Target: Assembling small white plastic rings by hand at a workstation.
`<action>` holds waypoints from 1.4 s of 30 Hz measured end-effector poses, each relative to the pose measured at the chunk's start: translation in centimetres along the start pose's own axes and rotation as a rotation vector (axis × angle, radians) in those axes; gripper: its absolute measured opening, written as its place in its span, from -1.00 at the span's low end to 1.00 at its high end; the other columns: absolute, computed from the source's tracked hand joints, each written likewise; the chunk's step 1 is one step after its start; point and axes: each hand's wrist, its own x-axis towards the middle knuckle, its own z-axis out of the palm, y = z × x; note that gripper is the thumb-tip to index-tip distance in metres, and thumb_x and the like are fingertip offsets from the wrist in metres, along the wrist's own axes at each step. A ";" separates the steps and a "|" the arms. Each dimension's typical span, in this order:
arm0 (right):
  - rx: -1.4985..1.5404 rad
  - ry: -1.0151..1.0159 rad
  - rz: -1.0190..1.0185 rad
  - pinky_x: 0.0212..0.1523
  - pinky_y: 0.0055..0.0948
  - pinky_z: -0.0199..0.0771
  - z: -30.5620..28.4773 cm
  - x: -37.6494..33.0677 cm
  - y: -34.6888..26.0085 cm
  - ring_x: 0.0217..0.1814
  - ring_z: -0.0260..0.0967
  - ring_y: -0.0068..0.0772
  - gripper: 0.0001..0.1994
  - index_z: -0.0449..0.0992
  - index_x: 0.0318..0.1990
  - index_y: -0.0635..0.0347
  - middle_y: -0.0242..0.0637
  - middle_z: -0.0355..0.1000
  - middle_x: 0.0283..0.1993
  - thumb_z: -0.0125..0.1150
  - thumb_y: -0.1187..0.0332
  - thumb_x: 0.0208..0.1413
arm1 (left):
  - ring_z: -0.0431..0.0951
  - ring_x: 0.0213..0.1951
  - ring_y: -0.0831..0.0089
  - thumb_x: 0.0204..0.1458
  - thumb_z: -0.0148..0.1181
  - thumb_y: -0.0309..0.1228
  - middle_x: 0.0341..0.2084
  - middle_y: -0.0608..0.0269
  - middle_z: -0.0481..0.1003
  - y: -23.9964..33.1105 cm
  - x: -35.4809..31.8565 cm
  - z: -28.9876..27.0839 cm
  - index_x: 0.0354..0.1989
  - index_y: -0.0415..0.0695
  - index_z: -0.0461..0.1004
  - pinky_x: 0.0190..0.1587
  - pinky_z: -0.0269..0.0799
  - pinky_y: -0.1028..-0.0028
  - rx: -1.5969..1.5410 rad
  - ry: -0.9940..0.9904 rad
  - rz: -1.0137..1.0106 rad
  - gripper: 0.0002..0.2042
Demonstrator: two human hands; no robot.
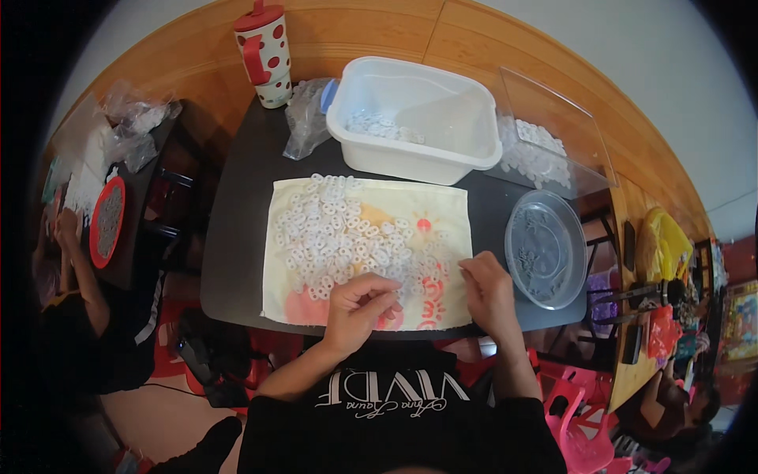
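Observation:
My left hand hovers over the near edge of a cream printed cloth, its thumb and fingertips closed in a pinch. To its right, my right hand is pinched closed at the cloth's right edge. Whatever either pinch holds is too small to make out. Many small white plastic pieces with holes lie spread over the cloth's left and middle, with thinner, more see-through ones near my right hand. Just right of that hand sits a clear round tub with small greyish bits inside.
Behind the cloth stands a white basin with white pieces in it. A clear box of white discs is at back right. A spotted tumbler and plastic bag stand back left. At left, another person's hand is near a red tray.

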 end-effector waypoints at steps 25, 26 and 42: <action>0.742 -0.011 0.109 -0.15 -0.53 0.36 3.0 -0.1 -5.0 -0.19 0.39 -0.45 -0.83 0.57 -0.16 0.42 -0.21 0.47 -0.24 0.21 0.74 0.10 | 0.60 -0.49 0.58 0.21 0.17 -0.65 -0.47 0.15 0.63 1.2 0.0 1.1 -0.01 -0.32 0.58 -0.47 0.48 0.63 0.113 -0.088 0.015 -0.80; 0.748 0.009 0.103 -0.17 -0.53 0.36 3.1 -0.2 -5.0 -0.21 0.39 -0.45 -0.84 0.57 -0.16 0.43 -0.21 0.48 -0.24 0.21 0.74 0.11 | 0.60 -0.50 0.59 0.21 0.17 -0.65 -0.48 0.15 0.63 1.2 0.0 1.1 -0.02 -0.32 0.58 -0.47 0.48 0.63 0.114 -0.089 0.023 -0.80; 0.760 0.030 0.096 -0.20 -0.55 0.36 3.4 -0.5 -5.1 -0.24 0.39 -0.46 -0.84 0.57 -0.17 0.45 -0.20 0.49 -0.26 0.21 0.75 0.10 | 0.60 -0.50 0.60 0.22 0.17 -0.64 -0.48 0.17 0.62 1.0 -0.3 1.1 -0.03 -0.32 0.59 -0.47 0.49 0.64 0.090 -0.064 0.034 -0.81</action>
